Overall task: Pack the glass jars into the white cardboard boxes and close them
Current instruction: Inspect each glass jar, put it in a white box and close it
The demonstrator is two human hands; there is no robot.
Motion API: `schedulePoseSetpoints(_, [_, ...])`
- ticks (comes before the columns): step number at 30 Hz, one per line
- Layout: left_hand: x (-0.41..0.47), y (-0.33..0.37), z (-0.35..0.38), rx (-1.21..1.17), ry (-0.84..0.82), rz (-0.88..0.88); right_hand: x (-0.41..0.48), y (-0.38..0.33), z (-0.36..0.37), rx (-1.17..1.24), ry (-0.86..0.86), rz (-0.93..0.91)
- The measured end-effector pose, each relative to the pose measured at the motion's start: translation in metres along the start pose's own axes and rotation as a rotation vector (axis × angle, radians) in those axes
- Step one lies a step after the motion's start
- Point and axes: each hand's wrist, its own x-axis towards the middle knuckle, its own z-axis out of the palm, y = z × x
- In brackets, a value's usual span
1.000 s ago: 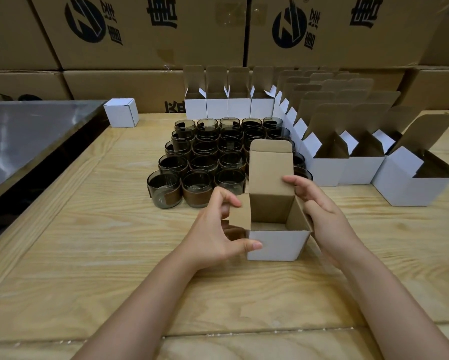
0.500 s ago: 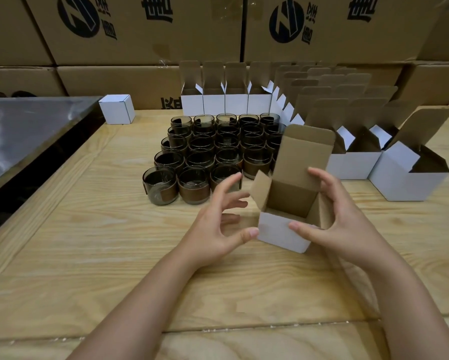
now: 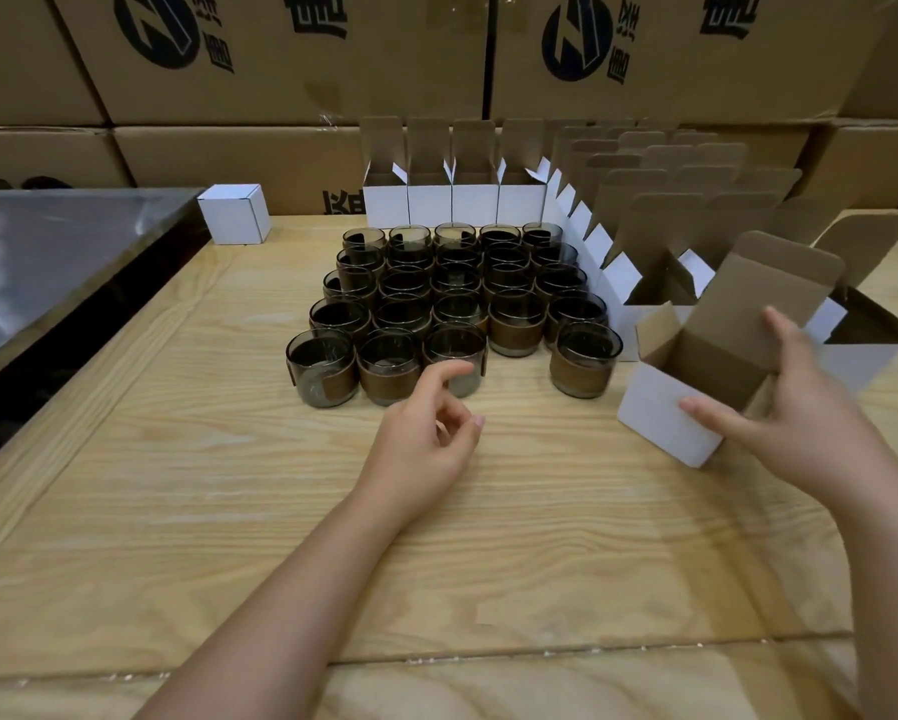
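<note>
- While only one closed white box sits at the far left of the bench, most of the job looks undone: the glass jars stand massed mid-bench, unpacked.
- Rows of open boxes line the far edge and the right side, lids up; what I can see inside looks empty.
- Near right, the right hand grips a tilted open box, thumb on its white face; it appears empty.
- Meanwhile the left hand hangs loosely curled, holding nothing, close to the nearest jars.
</note>
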Motion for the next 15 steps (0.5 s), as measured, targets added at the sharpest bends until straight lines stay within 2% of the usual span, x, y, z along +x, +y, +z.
schedulePoseSetpoints(5, [0.002, -0.003, 0.001, 0.006, 0.047, -0.009, 0.006, -0.001, -0.003, -0.327, 0.094, -0.041])
schedulePoseSetpoints(8, [0.002, -0.003, 0.001, 0.008, 0.044, -0.006, 0.007, 0.000, -0.006, -0.379, 0.144, -0.019])
schedulePoseSetpoints(10, [0.003, -0.003, 0.002, 0.007, 0.049, -0.005, 0.002, -0.003, -0.009, -0.255, 0.293, -0.041])
schedulePoseSetpoints(12, [0.003, -0.002, 0.002, -0.004, 0.051, -0.011, -0.009, -0.017, -0.003, -0.029, 0.595, -0.184])
schedulePoseSetpoints(13, [0.003, -0.002, 0.003, -0.011, 0.049, -0.015, -0.016, -0.031, 0.004, -0.024, 0.760, -0.313])
schedulePoseSetpoints(14, [0.003, -0.002, 0.003, -0.014, 0.045, -0.018, -0.021, -0.046, 0.013, -0.051, 0.852, -0.467])
schedulePoseSetpoints(15, [0.003, -0.001, 0.003, -0.015, 0.041, -0.022, -0.023, -0.063, 0.026, -0.070, 0.830, -0.600])
